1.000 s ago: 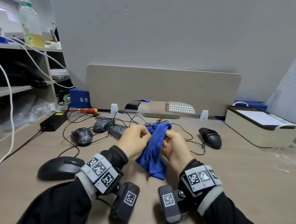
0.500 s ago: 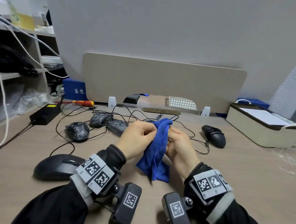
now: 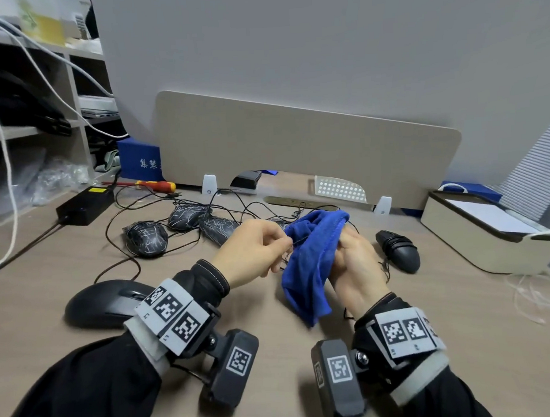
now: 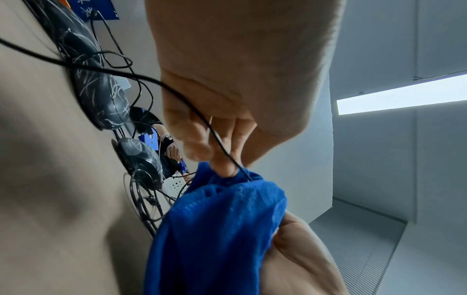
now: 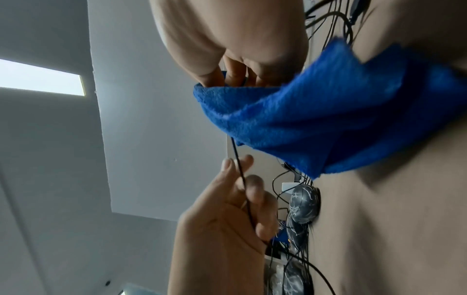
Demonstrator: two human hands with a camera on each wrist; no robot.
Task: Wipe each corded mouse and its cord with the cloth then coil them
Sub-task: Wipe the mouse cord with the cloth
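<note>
Both hands work one thin cord through a blue cloth above the desk.

The left hand (image 3: 253,247) pinches the black cord (image 4: 215,137) between thumb and curled fingers, just left of the cloth (image 3: 311,263); the right hand (image 3: 354,261) has its fingers curled round the bunched cloth, into which the cord runs. Five mice lie on the desk (image 3: 402,345) around the cloth: three black ones with pale scratch-like lines (image 3: 146,239) (image 3: 188,216) (image 3: 219,228) in a cluster to its far left among tangled cords, one plain dark mouse (image 3: 105,303) to its near left, and one dark mouse (image 3: 398,254) just right of it. Farther right stands one cream box (image 3: 479,248) with a white sheet (image 3: 490,216) inside.
</note>
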